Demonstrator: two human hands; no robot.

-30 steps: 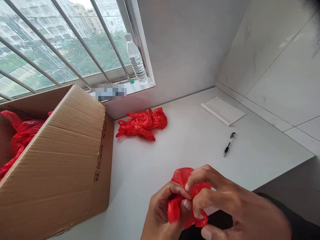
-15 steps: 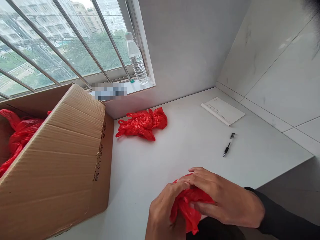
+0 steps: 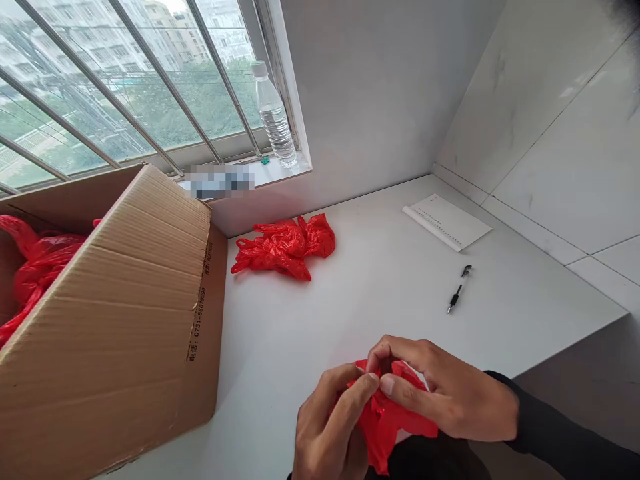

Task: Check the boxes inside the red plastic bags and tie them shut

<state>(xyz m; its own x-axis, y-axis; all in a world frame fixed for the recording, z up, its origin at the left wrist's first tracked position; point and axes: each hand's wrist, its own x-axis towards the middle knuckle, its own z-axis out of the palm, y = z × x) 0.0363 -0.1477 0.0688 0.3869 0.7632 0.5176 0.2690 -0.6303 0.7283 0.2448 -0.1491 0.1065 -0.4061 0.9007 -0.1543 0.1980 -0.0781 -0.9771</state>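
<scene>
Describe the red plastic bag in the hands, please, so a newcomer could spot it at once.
From the white flat table, look to its near side. There, the bare left hand and right hand hold a crumpled red plastic bag. Unlike the red plastic heap farther back and the red plastic bunch inside the brown cardboard box, it is held.

This seems an upstairs room, perhaps in a home: its barred window looks over trees and buildings, and the wall tiles are marble-patterned.
</scene>
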